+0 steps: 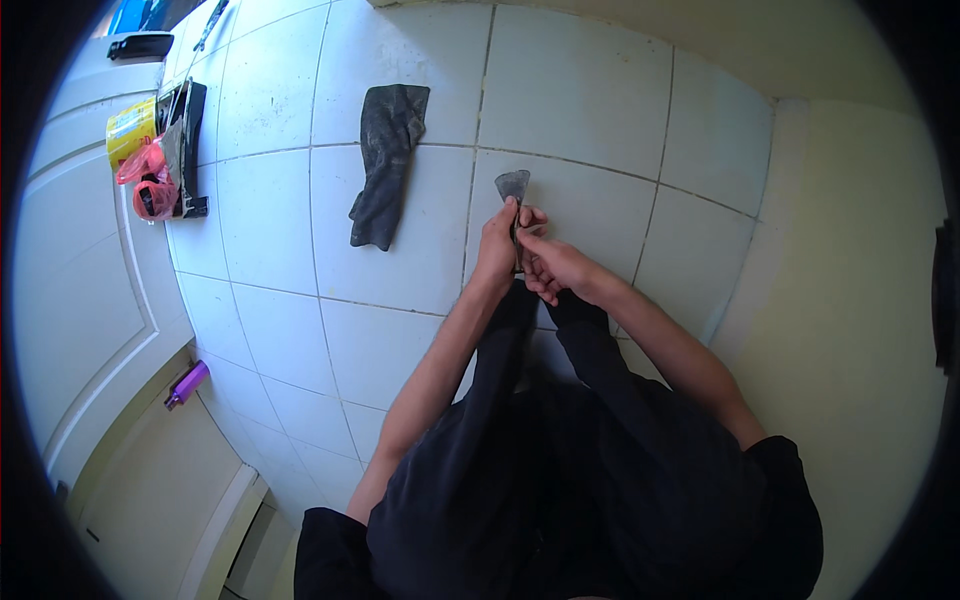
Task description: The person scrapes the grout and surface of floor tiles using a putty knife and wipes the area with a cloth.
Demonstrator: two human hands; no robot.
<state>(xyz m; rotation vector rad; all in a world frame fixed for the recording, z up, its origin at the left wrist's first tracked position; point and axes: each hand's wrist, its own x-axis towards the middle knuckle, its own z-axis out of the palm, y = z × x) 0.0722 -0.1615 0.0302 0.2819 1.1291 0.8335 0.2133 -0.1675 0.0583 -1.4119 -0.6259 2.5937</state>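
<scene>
A scraper with a flat grey fan-shaped blade points away from me, its blade end against a grout line of the white tiled floor. My left hand is wrapped around its handle just below the blade. My right hand grips the lower part of the same handle, fingers curled and touching my left hand. My knees in dark trousers are below the hands.
A crumpled dark grey rag lies on the tiles left of the scraper. By a white door at far left stand a yellow container, a pink plastic bag and a dark tool. A purple bottle lies near the threshold. A cream wall rises at right.
</scene>
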